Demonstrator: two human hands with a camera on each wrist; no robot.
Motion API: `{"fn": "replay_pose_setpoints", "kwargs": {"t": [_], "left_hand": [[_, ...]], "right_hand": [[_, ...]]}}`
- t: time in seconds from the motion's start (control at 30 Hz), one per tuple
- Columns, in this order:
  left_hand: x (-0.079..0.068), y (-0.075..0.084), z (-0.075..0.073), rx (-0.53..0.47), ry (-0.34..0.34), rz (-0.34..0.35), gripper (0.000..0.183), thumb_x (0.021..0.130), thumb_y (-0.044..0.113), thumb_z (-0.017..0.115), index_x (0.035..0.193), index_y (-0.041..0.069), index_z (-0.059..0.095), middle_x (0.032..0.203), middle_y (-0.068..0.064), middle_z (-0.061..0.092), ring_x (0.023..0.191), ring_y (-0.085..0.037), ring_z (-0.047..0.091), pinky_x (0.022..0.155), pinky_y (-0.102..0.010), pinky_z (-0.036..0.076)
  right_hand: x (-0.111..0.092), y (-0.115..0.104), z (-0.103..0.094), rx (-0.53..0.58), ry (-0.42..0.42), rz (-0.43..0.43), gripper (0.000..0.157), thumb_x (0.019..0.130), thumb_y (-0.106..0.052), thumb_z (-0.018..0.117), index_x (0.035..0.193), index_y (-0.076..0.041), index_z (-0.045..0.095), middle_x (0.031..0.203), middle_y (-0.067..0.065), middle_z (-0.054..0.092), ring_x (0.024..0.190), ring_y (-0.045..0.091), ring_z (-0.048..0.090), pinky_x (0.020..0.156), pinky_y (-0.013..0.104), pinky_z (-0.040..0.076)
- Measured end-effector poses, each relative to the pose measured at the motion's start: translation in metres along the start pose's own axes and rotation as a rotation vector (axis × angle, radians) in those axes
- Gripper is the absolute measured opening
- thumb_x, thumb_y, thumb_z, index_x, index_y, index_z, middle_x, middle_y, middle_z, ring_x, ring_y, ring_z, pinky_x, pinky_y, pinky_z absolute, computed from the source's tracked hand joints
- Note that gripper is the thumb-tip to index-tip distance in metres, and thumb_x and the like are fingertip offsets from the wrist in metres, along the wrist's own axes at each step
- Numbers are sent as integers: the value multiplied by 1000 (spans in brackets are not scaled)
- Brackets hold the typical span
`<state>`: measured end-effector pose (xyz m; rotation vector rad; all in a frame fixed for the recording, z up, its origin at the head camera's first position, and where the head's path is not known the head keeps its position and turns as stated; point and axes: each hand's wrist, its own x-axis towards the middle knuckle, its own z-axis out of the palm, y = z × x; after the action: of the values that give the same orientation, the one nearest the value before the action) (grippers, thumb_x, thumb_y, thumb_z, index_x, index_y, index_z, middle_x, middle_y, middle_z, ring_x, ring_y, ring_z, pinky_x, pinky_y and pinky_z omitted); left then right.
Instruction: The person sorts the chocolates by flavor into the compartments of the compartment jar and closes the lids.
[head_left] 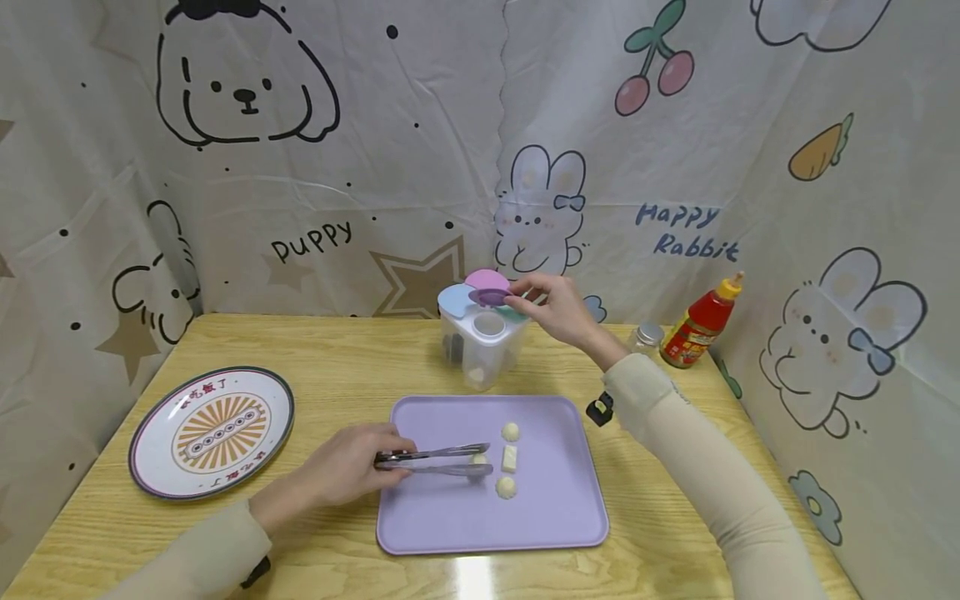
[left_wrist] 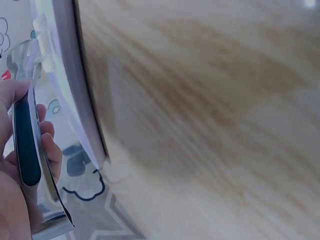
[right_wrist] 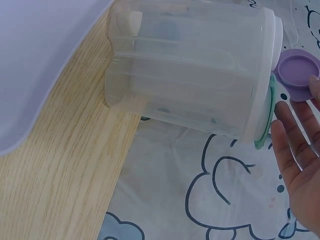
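My left hand grips metal tongs with dark handles, low over the left part of a lilac tray. A small pale piece shows between the tong tips; whether they squeeze it I cannot tell. Right of it on the tray lie two round cream pieces, one a ball, and a pale block. At the back, my right hand pinches a small purple lid above a clear, compartmented container. Its front round opening is uncovered. In the right wrist view, the lid stands beside the container's white top.
A decorated white plate lies at the left. Behind my right forearm stand a small glass jar with a grey cap and a red sauce bottle. A printed cloth hangs around the wooden table.
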<state>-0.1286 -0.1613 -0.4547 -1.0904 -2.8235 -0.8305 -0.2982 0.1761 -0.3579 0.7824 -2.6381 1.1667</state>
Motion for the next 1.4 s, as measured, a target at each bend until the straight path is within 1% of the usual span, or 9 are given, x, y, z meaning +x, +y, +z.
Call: {"fn": "replay_pose_setpoints", "kwargs": {"t": [0.2,0.4,0.53,0.67,0.87,1.1,1.3,1.4], "left_hand": [[6,-2,-10,10,38,-14,22,89,20,82,111,17,81,93,6,71,71,1,51,63,-17,44],[16,-5,-23,17,96,-24,22,91,20,82,112,15,81,89,3,69,66,3,44,59,-18,40],[24,-5,-32,32,135,-31,23,90,21,83,113,15,81,90,1,70,66,3,43,59,-19,40],[33,-6,-44,45,169,-12,24,90,19,84,113,14,80,91,1,71,66,1,45,59,-19,40],[46,-6,-69,50,214,4,26,90,15,83,116,12,80,91,-1,72,65,-2,47,58,-21,41],[67,-6,-93,65,230,14,29,91,15,82,119,7,79,91,-5,71,62,-6,46,57,-22,40],[83,-8,-104,57,244,-14,30,92,15,81,120,6,78,91,-6,72,65,-11,49,61,-25,41],[90,-10,-107,55,223,-47,30,94,17,79,122,7,78,92,-7,72,66,-12,49,62,-28,42]], "right_hand": [[0,2,1,-22,6,-2,18,98,-22,77,110,-9,78,111,12,80,94,29,73,74,31,57],[0,1,0,-22,11,-16,19,97,-22,77,110,-8,78,111,12,80,94,31,74,74,32,57],[-1,0,0,-20,11,-13,18,97,-21,77,110,-8,78,111,13,80,94,31,74,75,32,57],[-1,0,1,-23,11,-7,19,97,-21,77,111,-8,79,111,13,80,94,31,74,76,34,58],[0,-1,1,-24,4,-20,18,98,-21,76,111,-8,78,111,13,80,93,30,74,77,42,61],[-1,0,-1,-19,2,-22,18,98,-19,76,111,-7,78,111,14,79,95,32,73,79,38,59],[-1,-1,0,-19,3,-22,18,98,-19,76,111,-7,78,112,14,79,95,32,74,80,42,60],[-1,-2,0,-21,8,-19,19,98,-19,76,112,-6,78,112,14,79,95,32,73,79,42,60]]}}
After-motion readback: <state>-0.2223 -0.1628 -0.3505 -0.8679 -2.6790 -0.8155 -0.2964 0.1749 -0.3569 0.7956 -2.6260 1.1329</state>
